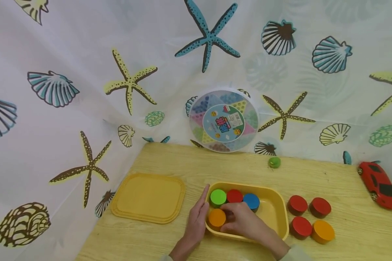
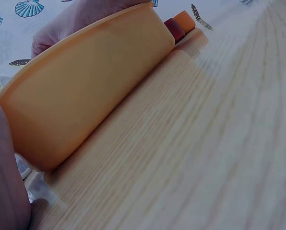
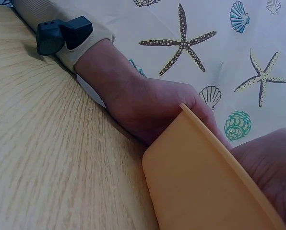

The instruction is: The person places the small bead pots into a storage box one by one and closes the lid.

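Observation:
A yellow tray (image 1: 274, 214) sits on the table with green (image 1: 218, 198), red (image 1: 235, 195) and blue (image 1: 251, 201) round blocks along its far side. In its near left corner stands an orange round block (image 1: 217, 218). My right hand (image 1: 248, 221) reaches over the near rim and grips this orange block from its right side, thumb nearest me. My left hand (image 1: 197, 219) rests along the tray's left end, fingers fairly straight against the outer wall. Both wrist views show the tray's outer wall (image 2: 85, 81), which hides the blocks inside.
Right of the tray stand red round blocks (image 1: 297, 205) and another orange one (image 1: 323, 231). Stacked yellow trays or lids (image 1: 148, 197) lie left. Behind are a small green object (image 1: 274, 162) and a round game board (image 1: 223, 120) against the curtain; a red toy car (image 1: 380, 185) is far right.

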A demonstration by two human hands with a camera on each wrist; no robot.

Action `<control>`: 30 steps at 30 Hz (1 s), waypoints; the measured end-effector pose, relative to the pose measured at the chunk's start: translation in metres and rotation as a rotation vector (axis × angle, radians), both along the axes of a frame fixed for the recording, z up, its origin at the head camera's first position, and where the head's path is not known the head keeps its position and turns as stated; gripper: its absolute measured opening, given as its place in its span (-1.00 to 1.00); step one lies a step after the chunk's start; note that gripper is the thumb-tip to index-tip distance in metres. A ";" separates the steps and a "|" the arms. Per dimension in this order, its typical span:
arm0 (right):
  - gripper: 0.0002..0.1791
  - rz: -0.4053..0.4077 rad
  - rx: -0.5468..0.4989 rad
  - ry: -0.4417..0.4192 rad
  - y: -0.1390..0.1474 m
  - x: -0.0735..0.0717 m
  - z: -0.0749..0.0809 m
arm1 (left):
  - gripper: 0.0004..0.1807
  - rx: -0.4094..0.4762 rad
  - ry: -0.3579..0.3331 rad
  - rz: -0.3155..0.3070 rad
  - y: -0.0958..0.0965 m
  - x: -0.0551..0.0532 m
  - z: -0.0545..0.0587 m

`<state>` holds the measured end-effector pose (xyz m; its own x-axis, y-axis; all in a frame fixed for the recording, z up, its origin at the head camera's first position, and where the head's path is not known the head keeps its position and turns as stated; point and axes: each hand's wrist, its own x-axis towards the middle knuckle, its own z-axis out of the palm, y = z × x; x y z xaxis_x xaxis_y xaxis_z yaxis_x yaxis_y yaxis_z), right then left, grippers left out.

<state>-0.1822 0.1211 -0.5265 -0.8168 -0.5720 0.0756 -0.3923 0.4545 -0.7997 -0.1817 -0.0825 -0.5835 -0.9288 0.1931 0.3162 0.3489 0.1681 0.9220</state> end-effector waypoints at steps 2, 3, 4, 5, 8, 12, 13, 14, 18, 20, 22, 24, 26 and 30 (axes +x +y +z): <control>-0.53 -0.013 -0.011 0.011 -0.001 0.001 0.001 | -0.45 0.008 -0.007 -0.007 0.000 0.000 0.000; -0.56 -0.019 -0.014 0.023 0.000 0.002 0.002 | -0.45 0.007 -0.008 -0.008 0.001 0.000 0.000; -0.59 -0.028 -0.018 0.031 0.000 0.003 0.003 | -0.45 0.009 -0.008 -0.008 0.001 0.000 0.000; -0.62 -0.038 -0.021 0.038 0.001 0.005 0.004 | -0.45 0.008 -0.007 -0.007 0.001 0.000 0.000; -0.68 -0.074 -0.031 0.052 0.007 0.009 0.009 | -0.45 0.007 0.003 -0.003 0.001 0.000 0.001; -0.69 -0.144 -0.091 0.140 0.026 0.018 0.014 | -0.45 0.000 0.016 -0.004 0.002 -0.001 0.001; -0.68 -0.167 -0.105 0.190 0.032 0.021 0.014 | -0.45 -0.004 0.017 -0.006 0.002 -0.001 0.000; -0.67 -0.196 -0.114 0.236 0.038 0.024 0.015 | -0.45 -0.004 0.024 -0.011 0.002 -0.001 0.000; -0.61 -0.319 -0.109 0.382 0.067 0.033 0.018 | -0.45 -0.003 0.028 -0.016 0.002 0.001 0.000; -0.57 -0.384 -0.082 0.411 0.082 0.036 0.021 | -0.44 -0.001 0.023 -0.017 0.002 0.001 0.000; -0.51 -0.440 -0.082 0.436 0.098 0.037 0.024 | -0.44 0.001 0.013 -0.016 0.002 0.001 0.001; -0.45 -0.495 -0.084 0.464 0.114 0.037 0.025 | -0.44 0.000 0.004 -0.016 0.002 0.001 0.001; -0.41 -0.560 -0.071 0.449 0.131 0.038 0.025 | -0.44 -0.002 0.003 -0.015 0.002 0.000 0.002; -0.38 -0.706 -0.006 0.341 0.167 0.044 0.023 | -0.44 -0.006 0.006 -0.010 0.002 0.001 0.002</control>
